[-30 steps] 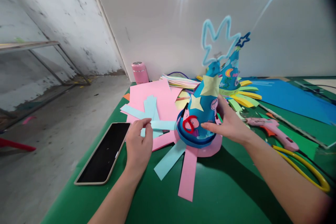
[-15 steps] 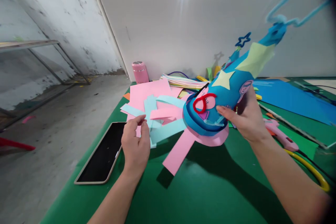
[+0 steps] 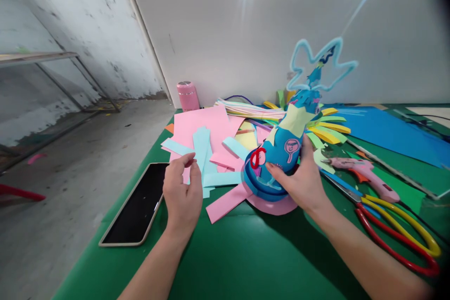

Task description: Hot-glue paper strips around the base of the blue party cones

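Observation:
My right hand point(image 3: 298, 178) is wrapped round the lower part of a blue paper cone craft point(image 3: 281, 143), thumb on the front. The cone leans slightly right and bears pale green stars, a red pipe-cleaner loop point(image 3: 258, 158) and a wavy light-blue pipe cleaner point(image 3: 298, 75) on top. A pink disc point(image 3: 274, 206) shows under its blue rim, and pink point(image 3: 228, 202) and light-blue strips point(image 3: 223, 178) stick out leftward. My left hand point(image 3: 183, 187) hovers by the phone point(image 3: 137, 204) and light-blue paper strips. Its fingers are curled, with thumb and fingertips close together; anything between them is hidden.
Pink paper sheets point(image 3: 197, 119), pipe cleaners point(image 3: 249, 110) and a pink bottle point(image 3: 188, 96) lie or stand behind. Scissors point(image 3: 397, 234) and a pink glue gun point(image 3: 369, 176) are right. Another cone point(image 3: 314, 76) with yellow and green strips stands behind, before a white partition point(image 3: 218, 37).
My right hand has brought the cone down and left, turning it more upright. The scissors and the second cone's strips now show more fully. My left hand is nearly still.

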`<state>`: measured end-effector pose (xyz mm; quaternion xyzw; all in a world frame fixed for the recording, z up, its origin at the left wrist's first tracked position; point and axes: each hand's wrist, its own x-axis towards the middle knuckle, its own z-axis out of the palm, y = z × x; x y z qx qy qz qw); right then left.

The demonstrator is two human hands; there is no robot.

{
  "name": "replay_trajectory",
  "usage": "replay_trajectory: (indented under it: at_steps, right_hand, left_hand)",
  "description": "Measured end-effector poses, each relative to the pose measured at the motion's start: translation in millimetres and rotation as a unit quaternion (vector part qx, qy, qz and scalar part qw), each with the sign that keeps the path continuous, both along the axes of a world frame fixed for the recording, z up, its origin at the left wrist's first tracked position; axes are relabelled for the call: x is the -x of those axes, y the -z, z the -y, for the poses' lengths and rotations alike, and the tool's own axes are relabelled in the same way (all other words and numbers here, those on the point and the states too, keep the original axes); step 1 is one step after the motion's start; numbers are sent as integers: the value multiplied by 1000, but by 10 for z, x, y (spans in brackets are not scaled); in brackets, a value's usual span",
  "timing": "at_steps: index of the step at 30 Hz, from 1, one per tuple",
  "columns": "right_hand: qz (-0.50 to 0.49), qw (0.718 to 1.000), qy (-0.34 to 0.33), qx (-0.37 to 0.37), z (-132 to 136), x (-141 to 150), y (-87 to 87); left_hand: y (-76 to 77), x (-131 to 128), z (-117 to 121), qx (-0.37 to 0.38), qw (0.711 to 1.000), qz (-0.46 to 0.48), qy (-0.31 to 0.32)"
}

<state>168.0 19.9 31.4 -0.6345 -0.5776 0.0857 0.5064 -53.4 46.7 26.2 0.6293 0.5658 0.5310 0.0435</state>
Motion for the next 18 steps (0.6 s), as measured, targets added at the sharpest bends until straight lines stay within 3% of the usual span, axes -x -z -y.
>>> replay_trajectory:
  at_steps: [6,13,16,18]
  right_hand:
    - [23,1000,15,12,-2,52,21]
    - [32,998,3,47,24,37,49]
    - [2,1000,-9,17,125,-31,-46]
    - [-34,998,3,-46,215,-124,-153]
  left_hand:
    - [24,-101,67,-30,997,-52,48]
    - [87,-232,168,7,987,-111,120]
    - [116,-256,179,16,983,-124,136]
    - [135,-267,183,24,980,-131,146]
